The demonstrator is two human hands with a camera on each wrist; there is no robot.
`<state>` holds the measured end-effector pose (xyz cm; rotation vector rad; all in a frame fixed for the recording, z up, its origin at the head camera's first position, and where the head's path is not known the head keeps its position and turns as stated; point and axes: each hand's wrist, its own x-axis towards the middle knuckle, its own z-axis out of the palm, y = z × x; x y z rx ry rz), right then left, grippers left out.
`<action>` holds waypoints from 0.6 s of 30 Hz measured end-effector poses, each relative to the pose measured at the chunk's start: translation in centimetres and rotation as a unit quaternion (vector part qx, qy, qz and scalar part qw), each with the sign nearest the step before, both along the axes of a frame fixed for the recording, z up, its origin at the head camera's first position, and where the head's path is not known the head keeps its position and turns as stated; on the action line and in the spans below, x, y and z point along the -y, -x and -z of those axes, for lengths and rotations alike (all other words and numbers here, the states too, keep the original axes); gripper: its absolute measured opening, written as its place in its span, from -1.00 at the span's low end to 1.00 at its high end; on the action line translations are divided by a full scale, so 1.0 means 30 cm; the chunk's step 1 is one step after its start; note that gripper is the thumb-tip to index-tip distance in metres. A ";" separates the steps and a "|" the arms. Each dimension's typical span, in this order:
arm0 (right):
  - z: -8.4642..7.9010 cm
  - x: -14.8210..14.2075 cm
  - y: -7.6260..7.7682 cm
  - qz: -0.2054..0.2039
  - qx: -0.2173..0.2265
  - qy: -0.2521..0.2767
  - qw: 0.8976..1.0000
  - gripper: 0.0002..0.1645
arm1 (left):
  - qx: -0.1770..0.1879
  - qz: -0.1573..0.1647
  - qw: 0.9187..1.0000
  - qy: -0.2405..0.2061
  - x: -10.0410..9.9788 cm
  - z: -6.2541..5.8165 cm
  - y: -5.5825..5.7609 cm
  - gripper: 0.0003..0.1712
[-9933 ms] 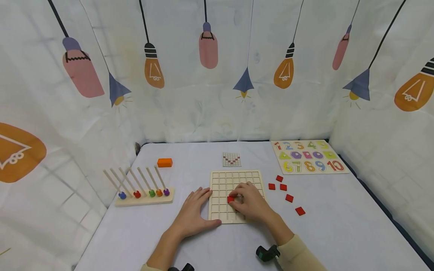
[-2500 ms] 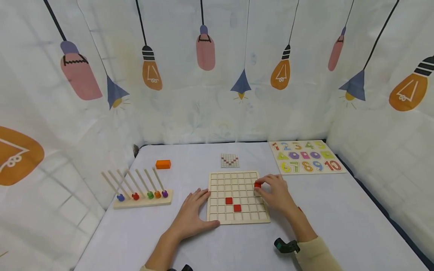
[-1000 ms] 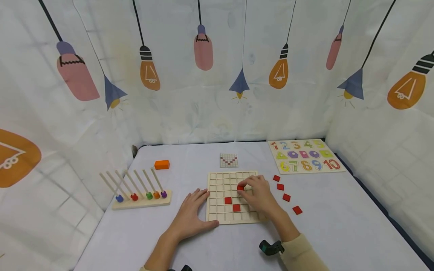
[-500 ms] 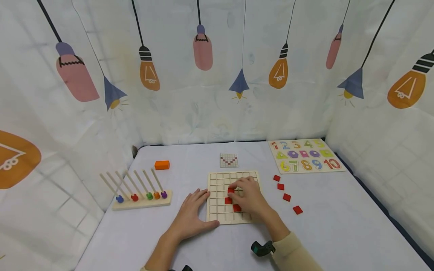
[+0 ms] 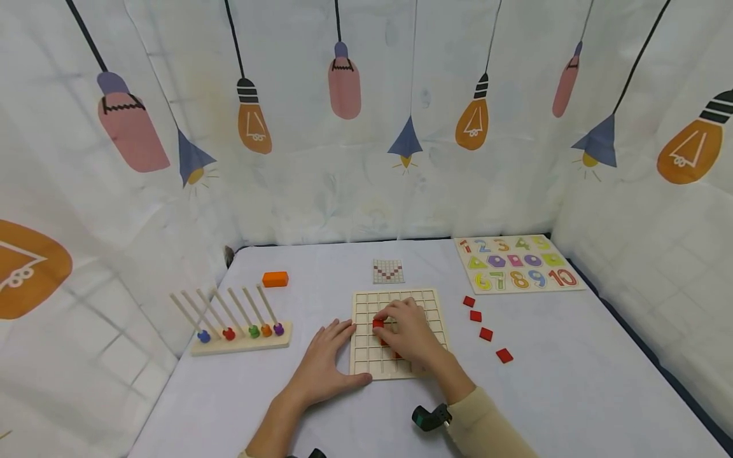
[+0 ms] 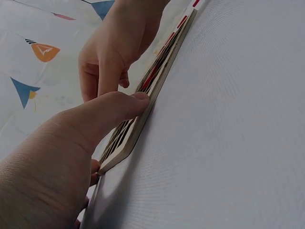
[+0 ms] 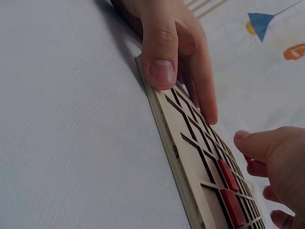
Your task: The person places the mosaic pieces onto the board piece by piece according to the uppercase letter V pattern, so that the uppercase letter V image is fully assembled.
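A wooden grid board [image 5: 362, 366] lies at the middle of the table. My left hand [image 5: 326, 364] rests along its left side, the thumb [image 6: 128, 106] on the near edge and the fingers fairly straight. Over the board, my right hand [image 5: 411, 329] pinches a red square tile [image 5: 378, 323] between thumb and fingers, left of the board's middle. Two red tiles sit in grid cells, diagonal to each other: one tile [image 7: 228, 175] and, nearer the front edge, another tile [image 7: 232, 207]. In the head view the right hand partly covers both.
Several loose red tiles [image 5: 486, 334] lie right of the board. Behind it is a small pattern card [image 5: 388, 271] with red squares. A number puzzle [image 5: 518, 264] lies back right, an orange block [image 5: 275, 278] back left. A peg stand with coloured beads [image 5: 240, 344] stands at left.
Two tiles now sit in the grid, where ten seconds ago the first was being held there. The right hand fetched another tile from the right and carried it leftward across the board. Left hand stays.
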<state>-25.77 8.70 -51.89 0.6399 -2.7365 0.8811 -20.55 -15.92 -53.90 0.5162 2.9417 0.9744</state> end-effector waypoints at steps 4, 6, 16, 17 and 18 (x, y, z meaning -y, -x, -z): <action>0.012 0.013 0.007 0.003 0.001 -0.015 1.000 -0.74 | 0.005 0.001 1.000 0.001 -0.002 0.000 -0.001 0.32; 0.020 0.018 0.010 0.004 0.001 -0.021 1.000 -0.75 | 0.006 0.001 1.000 0.002 -0.002 0.000 -0.001 0.32; 0.035 0.041 0.015 0.007 0.012 -0.015 1.000 -0.75 | 0.002 -0.003 1.000 0.007 0.000 -0.001 -0.002 0.32; 0.034 0.042 0.015 0.008 0.013 -0.014 1.000 -0.76 | 0.000 -0.002 1.000 0.008 0.000 -0.001 -0.002 0.32; 0.034 0.043 0.015 0.008 0.013 -0.013 1.000 -0.76 | 0.000 -0.002 1.000 0.011 0.000 -0.001 -0.002 0.32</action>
